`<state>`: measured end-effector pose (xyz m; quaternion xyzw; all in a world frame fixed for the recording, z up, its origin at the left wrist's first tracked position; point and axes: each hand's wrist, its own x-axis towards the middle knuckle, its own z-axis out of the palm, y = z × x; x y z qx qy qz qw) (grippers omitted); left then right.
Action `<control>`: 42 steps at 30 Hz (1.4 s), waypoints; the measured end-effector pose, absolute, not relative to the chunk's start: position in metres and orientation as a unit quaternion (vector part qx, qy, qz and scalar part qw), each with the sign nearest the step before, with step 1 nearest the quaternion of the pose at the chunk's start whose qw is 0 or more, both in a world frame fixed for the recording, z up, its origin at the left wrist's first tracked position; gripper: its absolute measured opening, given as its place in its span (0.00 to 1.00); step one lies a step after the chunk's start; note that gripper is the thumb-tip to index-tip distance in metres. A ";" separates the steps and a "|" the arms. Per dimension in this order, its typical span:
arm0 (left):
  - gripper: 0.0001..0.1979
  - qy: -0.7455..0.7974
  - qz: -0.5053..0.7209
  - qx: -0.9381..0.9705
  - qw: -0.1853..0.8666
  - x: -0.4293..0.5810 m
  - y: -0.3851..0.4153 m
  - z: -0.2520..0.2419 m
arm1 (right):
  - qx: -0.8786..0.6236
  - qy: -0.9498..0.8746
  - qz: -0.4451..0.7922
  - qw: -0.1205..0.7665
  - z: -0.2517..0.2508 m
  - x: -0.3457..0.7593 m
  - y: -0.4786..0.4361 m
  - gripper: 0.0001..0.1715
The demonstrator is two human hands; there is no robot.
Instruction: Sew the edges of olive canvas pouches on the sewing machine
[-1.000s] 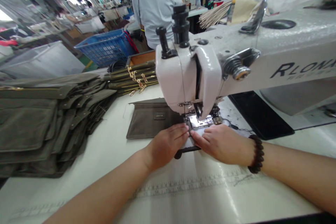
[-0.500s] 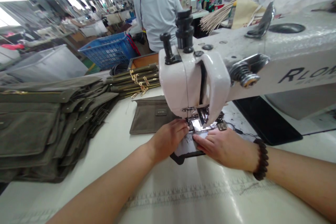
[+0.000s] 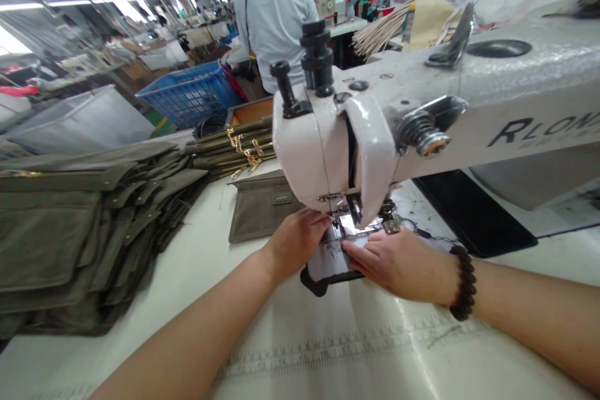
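The left hand (image 3: 297,245) and the right hand (image 3: 398,264) lie flat on a dark cloth piece (image 3: 330,260), pressing it down without pinching, and their fingertips are close together but not touching. The cloth sits on the white table (image 3: 154,300), right under the foot of a big white sewing machine (image 3: 328,150). A pile of green-gray bag parts (image 3: 56,244) lies to the left, and a green-gray cloth piece (image 3: 262,212) lies just behind the left hand.
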<state>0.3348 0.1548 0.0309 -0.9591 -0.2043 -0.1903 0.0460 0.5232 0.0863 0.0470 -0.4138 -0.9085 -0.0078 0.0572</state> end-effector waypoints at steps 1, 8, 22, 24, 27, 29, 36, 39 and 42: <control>0.07 -0.202 -0.194 -0.959 0.048 0.335 0.155 0.031 | -0.414 -0.909 -0.005 0.056 0.047 0.523 0.087 0.07; 0.07 -0.218 -0.171 -0.960 0.048 0.336 0.154 0.034 | -0.420 -0.906 -0.004 0.056 0.047 0.523 0.086 0.07; 0.06 -0.229 -0.162 -0.959 0.037 0.339 0.149 0.043 | -0.408 -0.911 0.002 0.057 0.044 0.525 0.087 0.08; 0.05 -0.246 -0.132 -0.960 0.030 0.342 0.144 0.049 | -0.405 -0.912 -0.007 0.059 0.043 0.525 0.087 0.09; 0.07 -0.278 -0.073 -0.958 0.010 0.345 0.137 0.057 | -0.395 -0.917 -0.016 0.060 0.040 0.527 0.086 0.10; 0.10 -0.291 -0.037 -0.956 -0.003 0.347 0.133 0.061 | -0.388 -0.919 -0.021 0.061 0.038 0.527 0.086 0.11; 0.10 -0.328 0.023 -0.945 0.005 0.355 0.124 0.069 | -0.384 -0.921 -0.042 0.056 0.036 0.528 0.088 0.14; 0.10 -0.345 0.029 -0.938 0.006 0.358 0.121 0.071 | -0.389 -0.920 -0.030 0.041 0.038 0.528 0.087 0.14; 0.09 -0.352 0.019 -0.936 0.002 0.359 0.120 0.071 | -0.398 -0.917 -0.022 0.033 0.040 0.527 0.087 0.14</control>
